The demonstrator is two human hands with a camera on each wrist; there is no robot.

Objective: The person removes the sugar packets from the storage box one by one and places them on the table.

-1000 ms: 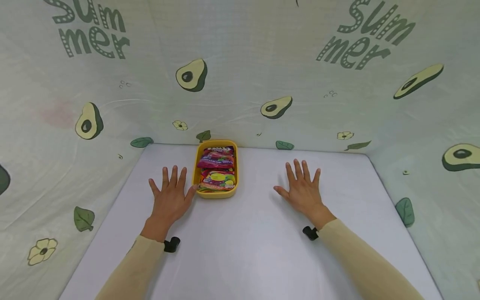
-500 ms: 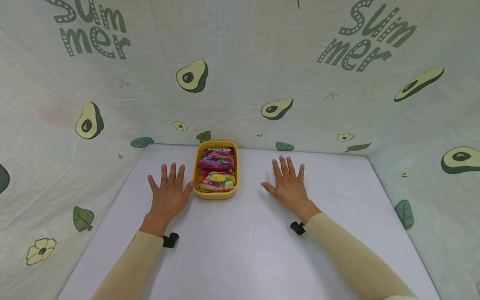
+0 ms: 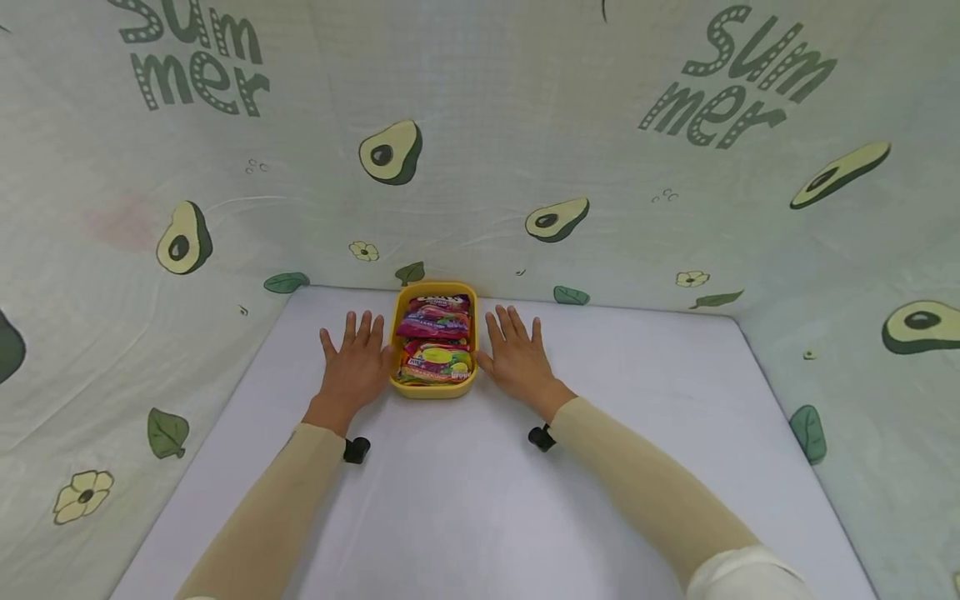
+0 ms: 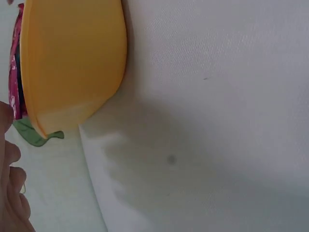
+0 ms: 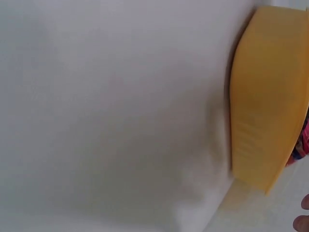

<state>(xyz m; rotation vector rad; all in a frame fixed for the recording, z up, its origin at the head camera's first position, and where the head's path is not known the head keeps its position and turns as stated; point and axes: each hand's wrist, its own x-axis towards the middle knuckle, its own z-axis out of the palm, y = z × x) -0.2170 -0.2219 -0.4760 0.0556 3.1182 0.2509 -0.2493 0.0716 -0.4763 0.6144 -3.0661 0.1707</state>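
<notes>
A: Background?

B: Pale cloth [image 3: 465, 83], far side and both flanks, printed with avocados [image 3: 390, 153], leaves [image 3: 167, 433], flowers [image 3: 363, 251] and the lettering "Summer" [image 3: 735, 79]. In front of it, one white table [image 3: 450, 525].

A: Principal item, and its place?

B: One yellow container [image 3: 432, 392], open-topped, corners rounded, standing at the far edge of the table, left of the middle. Its outer wall [image 4: 72, 53] is plain and smooth in both wrist views.

A: Contents?

B: Glossy packets, stacked: a dark red packet [image 3: 442, 302] at the far end, a purple packet [image 3: 433, 322] next to it, a packet with a yellow label [image 3: 435, 363] at the near end.

A: The left hand [image 3: 359, 367]?

B: Just left of the container, palm down, thumb at the left rim. Grip wide, fingers straight.

A: The right hand [image 3: 521, 362]?

B: Just right of the container, palm down, thumb at the right rim. Grip likewise wide, fingers straight. Whether either thumb touches the rim, I cannot tell.

A: Accessories?

B: Beige sleeves [image 3: 630, 475]; one small black device at each wrist [image 3: 541, 438]; a white cuff [image 3: 742, 573], near right.
</notes>
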